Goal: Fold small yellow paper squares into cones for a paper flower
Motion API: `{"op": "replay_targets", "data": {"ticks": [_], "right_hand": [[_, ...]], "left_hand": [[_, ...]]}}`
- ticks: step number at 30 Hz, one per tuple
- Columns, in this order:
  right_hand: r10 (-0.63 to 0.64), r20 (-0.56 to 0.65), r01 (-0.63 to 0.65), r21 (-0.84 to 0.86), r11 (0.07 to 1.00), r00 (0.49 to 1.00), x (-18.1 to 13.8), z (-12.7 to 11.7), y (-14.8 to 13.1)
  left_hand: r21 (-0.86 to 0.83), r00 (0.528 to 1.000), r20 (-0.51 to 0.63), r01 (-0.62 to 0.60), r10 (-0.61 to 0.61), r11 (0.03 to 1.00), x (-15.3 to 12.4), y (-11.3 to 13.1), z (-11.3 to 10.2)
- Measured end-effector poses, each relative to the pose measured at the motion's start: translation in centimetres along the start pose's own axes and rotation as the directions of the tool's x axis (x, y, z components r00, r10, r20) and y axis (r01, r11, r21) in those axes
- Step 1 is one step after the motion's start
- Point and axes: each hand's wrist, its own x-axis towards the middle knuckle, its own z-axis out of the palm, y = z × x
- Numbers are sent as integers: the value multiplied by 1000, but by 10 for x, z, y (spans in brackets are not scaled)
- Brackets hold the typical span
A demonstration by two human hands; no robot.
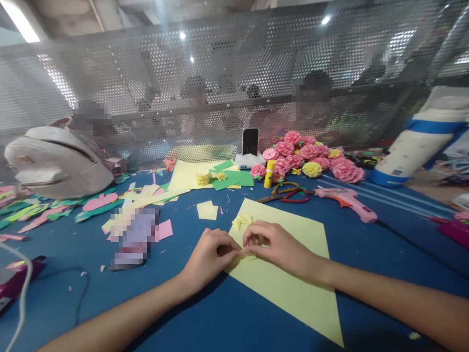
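My left hand (216,248) and my right hand (269,243) meet over the left part of a large pale yellow sheet of paper (296,278). Both are closed in a pinch, fingertips nearly touching. Between them is a small piece of yellow paper (250,256), mostly hidden by the fingers and much the same colour as the sheet. Just beyond my fingers, some folded yellow paper pieces (242,222) lie on the sheet. Several small yellow paper squares (207,210) rest on the blue table farther left.
Scissors (282,193), a yellow glue stick (269,174) and a pink glue gun (346,201) lie or stand beyond the sheet. Pink paper flowers (304,154) are heaped behind them. A phone (250,142) stands before the perforated metal screen (220,98). At left sit a white backpack (58,159) and paper scraps.
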Motion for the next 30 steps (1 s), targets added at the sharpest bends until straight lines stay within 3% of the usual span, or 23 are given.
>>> {"op": "replay_targets", "data": {"ticks": [9, 16, 21, 25, 30], "right_hand": [[-85, -115, 93, 74, 993, 990, -1, 12, 8], [-70, -170, 95, 146, 985, 983, 2, 8, 12], [-67, -194, 102, 174, 979, 979, 3, 8, 14], [-68, -234, 118, 206, 971, 970, 2, 10, 14], [-20, -267, 97, 278, 956, 963, 1, 8, 14]], "left_hand": [[-122, 993, -92, 61, -72, 991, 0, 4, 1], [-252, 978, -149, 105, -145, 962, 3, -6, -3], [-326, 972, -121, 153, -201, 933, 3, -12, -2], [-355, 980, -91, 135, -178, 925, 2, -9, -1], [-351, 984, -160, 18, -78, 936, -1, -5, -2]]}}
